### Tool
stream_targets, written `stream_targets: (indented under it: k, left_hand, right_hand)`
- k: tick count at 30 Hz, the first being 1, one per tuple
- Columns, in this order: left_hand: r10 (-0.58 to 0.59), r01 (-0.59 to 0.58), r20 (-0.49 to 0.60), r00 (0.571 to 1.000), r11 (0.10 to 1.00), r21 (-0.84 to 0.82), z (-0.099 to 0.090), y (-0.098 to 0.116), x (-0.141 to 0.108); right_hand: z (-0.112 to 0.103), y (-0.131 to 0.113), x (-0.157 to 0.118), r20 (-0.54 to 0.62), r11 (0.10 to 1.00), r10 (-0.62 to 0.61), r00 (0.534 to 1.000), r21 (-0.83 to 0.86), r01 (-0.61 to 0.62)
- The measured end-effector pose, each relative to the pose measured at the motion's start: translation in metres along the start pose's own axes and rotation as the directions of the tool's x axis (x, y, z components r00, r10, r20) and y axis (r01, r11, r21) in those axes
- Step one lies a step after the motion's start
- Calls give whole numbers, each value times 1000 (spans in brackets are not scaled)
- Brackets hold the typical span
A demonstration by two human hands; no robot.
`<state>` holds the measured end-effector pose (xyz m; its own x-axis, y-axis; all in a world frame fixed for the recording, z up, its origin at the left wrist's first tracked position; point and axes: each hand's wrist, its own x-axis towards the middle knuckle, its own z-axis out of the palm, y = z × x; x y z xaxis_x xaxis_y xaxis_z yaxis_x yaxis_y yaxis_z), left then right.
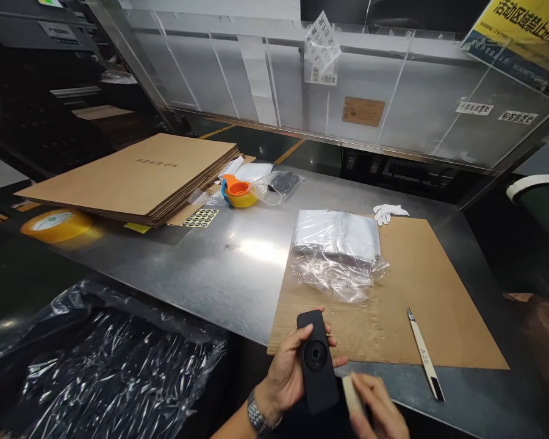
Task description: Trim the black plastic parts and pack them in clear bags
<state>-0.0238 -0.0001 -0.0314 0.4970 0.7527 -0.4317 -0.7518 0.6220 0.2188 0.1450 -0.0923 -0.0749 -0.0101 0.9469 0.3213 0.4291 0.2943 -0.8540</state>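
Note:
My left hand [289, 367] is wrapped round a black oblong part [319, 390] with a round recess and a hole in its upper half. The thumb lies on its face and the fingertips show past its right side. Just right of it, my right hand [379, 405] pinches a small cream-coloured block-like piece [351, 393], blurred, whose kind I cannot make out. Both hands are at the front edge of the metal table. Beyond them a cardboard sheet [412, 268] carries a stack of clear plastic bags [336, 235] and a cream-handled knife [423, 353], which overhangs its front edge.
At the left are stacked flat cardboard sheets [132, 177] and a roll of yellow tape [57, 224]. Farther back sit an orange-and-yellow cup [240, 192], a bagged black item [283, 181] and a white glove [388, 212]. Black plastic sheeting [105, 366] lies at lower left.

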Motion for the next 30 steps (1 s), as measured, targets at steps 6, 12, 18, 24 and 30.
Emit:
stream_targets:
  k: [6,12,18,24,30]
  left_hand:
    - [-117,107,64,991,986,130,2,-12,-4]
    - [-269,288,-101,958,888,358,-7,-28,-5]
    - [-225,241,-87,970,919,312,-4,-33,-11]
    - [-423,445,-138,896,846,293,-12,-35,-12]
    - [53,-1,-91,994,866,500,1,-35,-17]
  right_hand:
    - [-35,-26,44,28,969,-151,988,-191,153]
    - [-20,-47,69,285,902,-328,900,-188,389]
    - [-21,-58,76,504,862,-363,784,-138,488]
    - [-32,-42,63,448,853,-357,820,-202,482]
    - [-13,-51,65,313,840,-314,896,-348,416]
